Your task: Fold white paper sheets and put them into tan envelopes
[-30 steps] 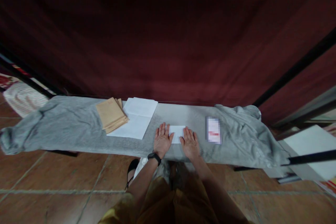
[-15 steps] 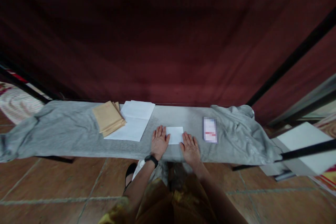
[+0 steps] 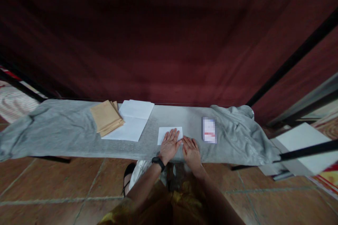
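Observation:
A small white sheet of paper (image 3: 162,133), perhaps folded, lies flat on the grey cloth (image 3: 148,149) in front of me. My left hand (image 3: 170,145) rests on its right half, palm down with the fingers stretched out, and covers part of it. At the paper's right edge lies my right hand (image 3: 191,150), flat, fingers extended, its thumb side close to my left thumb. Both hands hold nothing. Left of them are larger white sheets (image 3: 136,121) with a crease across, and a stack of brown envelopes (image 3: 107,117) overlaps their left side.
A phone-like rectangular thing (image 3: 209,130), blurred by pixels, lies right of my hands. The cloth bunches up at the bench's right end. A dark red curtain-like surface (image 3: 169,49) rises behind. Dark bars slant at both sides, and a white panel (image 3: 306,144) stands at right.
My left hand has slid right, from the paper's left edge onto its right half, uncovering the left part. My right hand has stayed by the right edge. The view has shifted slightly.

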Demonstrator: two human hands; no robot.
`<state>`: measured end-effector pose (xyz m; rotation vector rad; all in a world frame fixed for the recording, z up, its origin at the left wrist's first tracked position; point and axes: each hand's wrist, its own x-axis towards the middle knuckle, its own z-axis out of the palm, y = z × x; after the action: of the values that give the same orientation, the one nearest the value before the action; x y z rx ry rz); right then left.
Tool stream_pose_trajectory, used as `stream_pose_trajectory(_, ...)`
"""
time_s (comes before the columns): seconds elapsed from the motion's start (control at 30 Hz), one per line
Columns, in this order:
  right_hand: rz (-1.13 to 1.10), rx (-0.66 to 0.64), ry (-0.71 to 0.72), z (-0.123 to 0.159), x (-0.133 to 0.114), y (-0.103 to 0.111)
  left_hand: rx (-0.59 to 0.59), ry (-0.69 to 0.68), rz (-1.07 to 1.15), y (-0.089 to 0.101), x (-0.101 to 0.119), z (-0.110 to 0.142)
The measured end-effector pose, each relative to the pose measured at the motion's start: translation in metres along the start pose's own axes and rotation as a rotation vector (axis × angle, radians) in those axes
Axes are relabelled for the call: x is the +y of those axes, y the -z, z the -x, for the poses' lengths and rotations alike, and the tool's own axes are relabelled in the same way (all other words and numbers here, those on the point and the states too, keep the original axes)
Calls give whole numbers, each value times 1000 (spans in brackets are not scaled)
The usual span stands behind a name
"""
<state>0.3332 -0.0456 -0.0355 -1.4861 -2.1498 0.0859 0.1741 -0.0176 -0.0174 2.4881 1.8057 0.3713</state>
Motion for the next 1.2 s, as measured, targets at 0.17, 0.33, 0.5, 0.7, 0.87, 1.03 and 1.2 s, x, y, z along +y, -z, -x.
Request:
stream_pose_trajectory(0.17, -1, -24, -6, -1, 0, 2, 10, 96, -46, 7, -26, 14)
stream_pose_trajectory(0.33, 2, -27, -6, -1, -1, 3, 41, 184, -83, 15, -48, 27)
stream_pose_trajectory(0.5, -3, -18, 2, 0, 0, 2, 33, 162, -92, 19, -55, 37)
stream_pose_trajectory(0.7, 17, -7, 4, 1, 1, -1, -44, 19, -101, 21, -51, 44)
stream_pose_trajectory(0.87, 21, -3, 14, 1, 2, 0, -127, -93, -133, 27, -49, 38)
stream_pose_trajectory(1.03, -7, 23, 19, -1, -1, 3, -134, -110, -124, 46, -48, 31)
stream_pose_trajectory(1.2, -87, -30, 42, -16, -22, 10, -68, -180, -68, 76, -37, 33)
